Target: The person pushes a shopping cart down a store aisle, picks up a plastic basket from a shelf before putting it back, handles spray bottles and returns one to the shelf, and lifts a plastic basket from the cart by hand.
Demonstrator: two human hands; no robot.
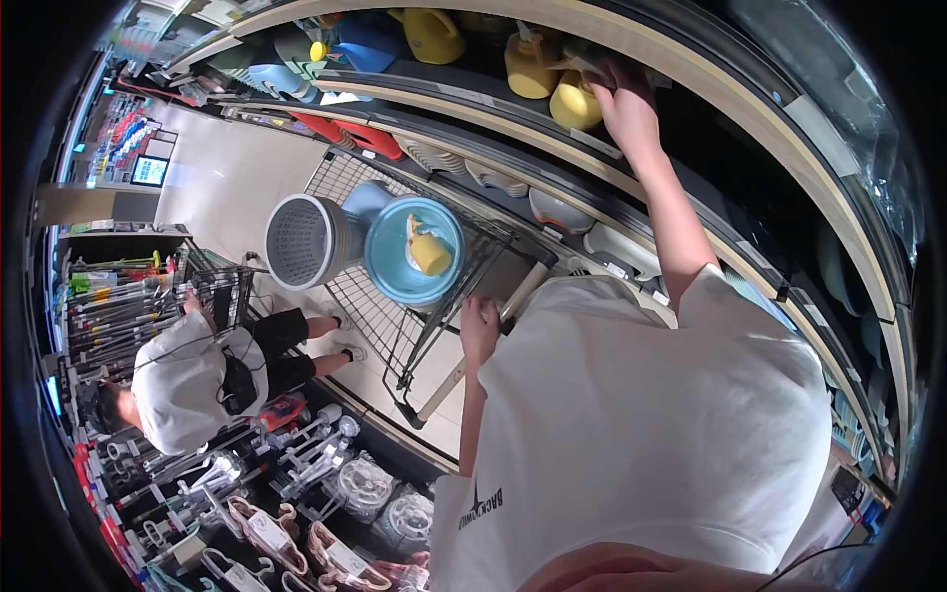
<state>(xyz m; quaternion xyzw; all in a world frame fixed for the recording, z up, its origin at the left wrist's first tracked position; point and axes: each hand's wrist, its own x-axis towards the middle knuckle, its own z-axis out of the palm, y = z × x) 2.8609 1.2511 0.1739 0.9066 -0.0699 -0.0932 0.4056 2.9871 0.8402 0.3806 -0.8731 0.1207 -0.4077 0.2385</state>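
On white shirt (641, 424), “BACK” lettering (499, 505)

The right hand (625, 104) partly hides a yellow container (572, 105); the shelf label (596, 144) (pale) is illegibly small.

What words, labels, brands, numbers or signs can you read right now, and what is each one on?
"BACK", on the wearer's white shirt; the letters after it are unclear.
Shelf-edge label below the yellow containers: too small to read.
Lit screen: too small to read.
Tag on the pink hangers: too blurred.
Yellow container in the basin: no text legible.
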